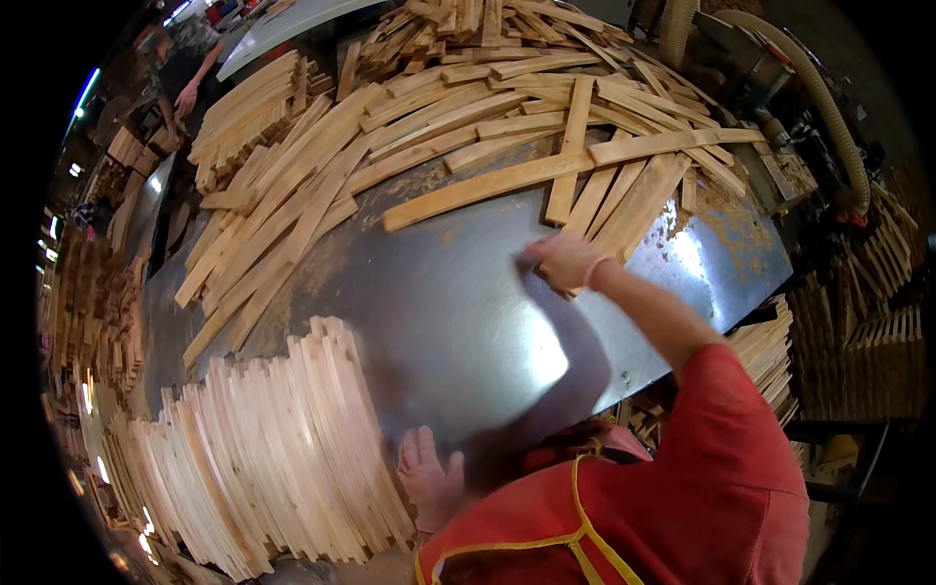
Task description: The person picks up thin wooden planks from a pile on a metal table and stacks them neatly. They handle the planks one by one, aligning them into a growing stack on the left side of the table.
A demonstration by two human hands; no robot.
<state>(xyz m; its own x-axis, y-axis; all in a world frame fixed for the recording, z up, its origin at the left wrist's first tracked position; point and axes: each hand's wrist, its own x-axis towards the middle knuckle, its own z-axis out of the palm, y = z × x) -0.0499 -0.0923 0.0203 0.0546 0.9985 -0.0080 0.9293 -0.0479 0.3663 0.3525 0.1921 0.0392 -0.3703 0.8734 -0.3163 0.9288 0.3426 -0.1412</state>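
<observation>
My right hand [565,261] reaches across the metal table to the near ends of several loose wooden strips [639,207]. It is smeared by motion, its fingers point left, and whether they grip a strip cannot be made out. Close to my body, my left hand [429,478] is open with fingers raised, beside the end of a neat row of pale wooden strips [263,448] standing on edge side by side. I cannot make out whether it touches the outermost strip.
A large loose heap of wooden strips [468,107] covers the far side of the metal table [439,292]. Sawdust [746,239] lies at the right. A ribbed hose [829,107] curves over machinery there. A co-worker [185,73] stands far left near a stacked pile [249,107].
</observation>
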